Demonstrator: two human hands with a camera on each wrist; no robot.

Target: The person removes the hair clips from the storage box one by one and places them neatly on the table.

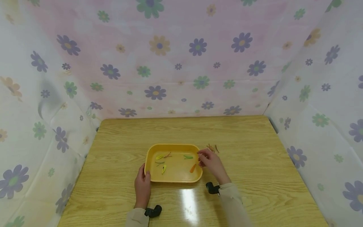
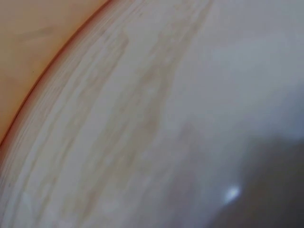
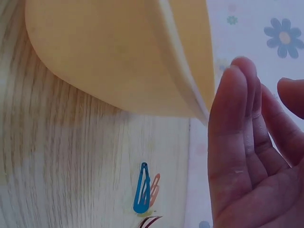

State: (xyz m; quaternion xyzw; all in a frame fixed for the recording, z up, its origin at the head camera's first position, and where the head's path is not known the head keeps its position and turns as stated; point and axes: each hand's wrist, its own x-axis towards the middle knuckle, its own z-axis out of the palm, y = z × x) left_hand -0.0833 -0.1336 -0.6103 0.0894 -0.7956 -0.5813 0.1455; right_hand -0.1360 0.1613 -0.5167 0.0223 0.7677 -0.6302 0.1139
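Note:
A yellow rectangular tray [image 1: 173, 180] stands on the table with several small hair clips inside. Among them are a yellow clip [image 1: 164, 169], an orange clip [image 1: 193, 168] and a green clip [image 1: 188, 157]. My left hand [image 1: 142, 186] grips the tray's left side, its thumb at the rim. At the tray's right rim hovers my right hand [image 1: 210, 160]; the right wrist view shows its fingers fairly straight and the thumb apart, with nothing visible between them. Below the tray in that view, a blue snap hair clip [image 3: 141, 192] lies beside a reddish clip [image 3: 155, 190].
Several loose clips [image 1: 210, 147] lie on the wooden table [image 1: 255, 176] beyond my right hand. Flowered cloth [image 1: 181, 63] hangs behind the table and along both sides. The left wrist view is blurred and shows mostly a pale streaked surface.

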